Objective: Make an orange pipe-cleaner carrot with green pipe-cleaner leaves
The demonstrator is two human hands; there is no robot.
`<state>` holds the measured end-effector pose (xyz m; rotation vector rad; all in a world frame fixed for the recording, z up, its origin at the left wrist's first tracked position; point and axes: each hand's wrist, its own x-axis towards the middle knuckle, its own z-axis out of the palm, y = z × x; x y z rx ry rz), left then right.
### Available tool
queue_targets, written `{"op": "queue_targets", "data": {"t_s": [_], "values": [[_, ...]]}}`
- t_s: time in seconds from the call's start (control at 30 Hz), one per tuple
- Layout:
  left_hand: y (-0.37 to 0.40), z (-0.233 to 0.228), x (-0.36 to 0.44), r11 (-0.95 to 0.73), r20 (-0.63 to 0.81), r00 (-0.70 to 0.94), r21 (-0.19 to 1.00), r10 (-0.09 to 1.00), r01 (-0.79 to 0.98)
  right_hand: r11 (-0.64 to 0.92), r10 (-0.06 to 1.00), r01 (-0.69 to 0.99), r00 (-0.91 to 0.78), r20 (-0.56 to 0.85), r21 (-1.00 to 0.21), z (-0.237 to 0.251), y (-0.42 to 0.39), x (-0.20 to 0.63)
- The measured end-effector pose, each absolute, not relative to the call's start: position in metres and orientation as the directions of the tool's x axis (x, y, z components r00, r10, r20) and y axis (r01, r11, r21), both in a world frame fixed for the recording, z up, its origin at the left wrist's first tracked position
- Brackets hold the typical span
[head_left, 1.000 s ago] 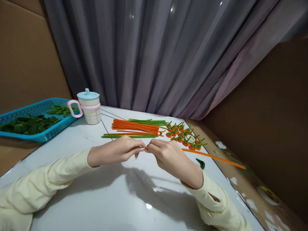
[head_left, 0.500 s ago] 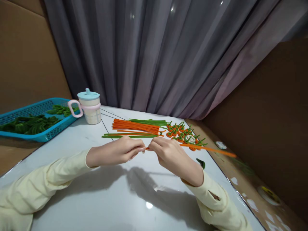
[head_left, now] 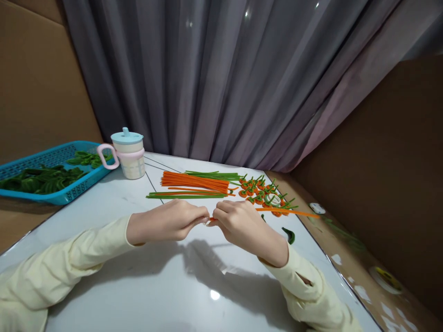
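An orange pipe cleaner (head_left: 294, 211) runs through my right hand (head_left: 244, 226), its long free end sticking out to the right. My left hand (head_left: 171, 220) pinches the short end, its fingertips nearly meeting those of my right hand. Both hands are closed, held above the white table. Just behind them lie green pipe cleaners (head_left: 187, 195) and a thick bundle of orange pipe cleaners (head_left: 194, 181). Small orange coiled pieces with green stems (head_left: 258, 189) cluster beyond my right hand, a white ring (head_left: 272, 199) among them.
At left stands a blue basket (head_left: 69, 196) holding green pipe-cleaner pieces (head_left: 44, 179). Beside it is a lidded cup (head_left: 133, 157) with a pink handle. A dark green piece (head_left: 288, 235) lies near my right wrist. A tape roll (head_left: 386, 280) and paper scraps lie on the right.
Both hands have come slightly lower and nearer. The free end of the orange pipe cleaner has shifted left and up, reaching less far past my right hand.
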<state>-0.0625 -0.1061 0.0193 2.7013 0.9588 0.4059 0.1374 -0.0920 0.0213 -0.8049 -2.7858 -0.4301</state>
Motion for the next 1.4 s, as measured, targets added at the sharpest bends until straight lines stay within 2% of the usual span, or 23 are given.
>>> {"op": "queue_targets", "data": {"t_s": [0.1,0.37,0.57,0.7,0.87,1.0,1.17,1.4], "values": [[-0.105,0.017,-0.064,-0.782,0.182,0.768,0.276,0.614,0.559,0.823,0.463,0.526,-0.839,0.285,0.213,0.021,-0.091,0.137],[-0.104,0.017,-0.067,-0.836,0.254,0.797,0.120,0.548,0.536,0.840,0.405,0.514,-0.808,0.428,0.174,0.017,-0.092,0.136],[-0.104,0.019,-0.068,-0.854,0.242,0.823,0.046,0.513,0.519,0.871,0.454,0.490,-0.834,0.312,0.043,0.023,-0.089,0.140],[-0.105,0.022,-0.069,-0.838,0.211,0.813,0.065,0.542,0.542,0.861,0.492,0.509,-0.820,0.292,-0.021,0.025,-0.087,0.142],[-0.106,0.026,-0.069,-0.802,0.099,0.797,0.109,0.596,0.587,0.870,0.460,0.491,-0.838,0.294,0.038,0.026,-0.087,0.141],[-0.106,0.028,-0.069,-0.796,0.051,0.795,0.098,0.604,0.598,0.872,0.438,0.482,-0.847,0.301,0.088,0.024,-0.089,0.141],[-0.107,0.027,-0.068,-0.799,0.061,0.797,0.096,0.600,0.594,0.868,0.439,0.483,-0.856,0.272,0.119,0.024,-0.090,0.140],[-0.105,0.025,-0.068,-0.754,0.102,0.751,0.185,0.653,0.630,0.829,0.480,0.503,-0.864,0.151,0.243,0.033,-0.086,0.148]]}}
